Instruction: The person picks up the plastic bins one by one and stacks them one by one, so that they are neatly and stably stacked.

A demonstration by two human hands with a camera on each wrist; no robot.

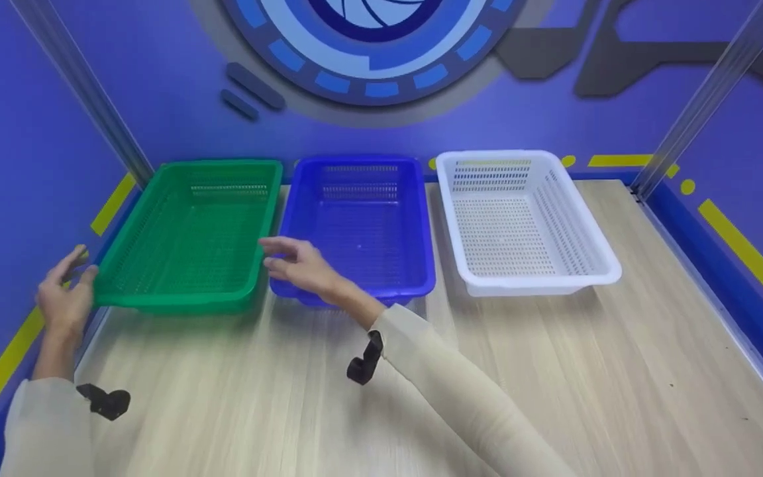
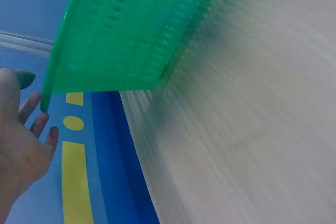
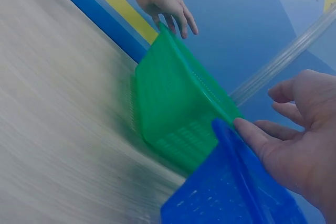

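Observation:
A green plastic basket [image 1: 212, 232] with perforated sides stands at the left of the table. My left hand [image 1: 67, 291] is beside its near left corner, fingers spread and loosely bent; in the left wrist view the fingers [image 2: 38, 124] lie close to the rim, and contact is hard to tell. My right hand [image 1: 305, 265] hovers over the near left part of the blue basket [image 1: 361, 228], fingertips toward the green basket's right rim. The right wrist view shows the right thumb [image 3: 252, 132] at or very near the green rim. Neither hand grips anything.
A white perforated basket [image 1: 507, 232] stands to the right of the blue one. All three sit near the back of the wooden table [image 1: 620, 384]. Blue printed panels [image 1: 381, 132] rise behind and at both sides, with metal posts [image 1: 83, 86] at the corners.

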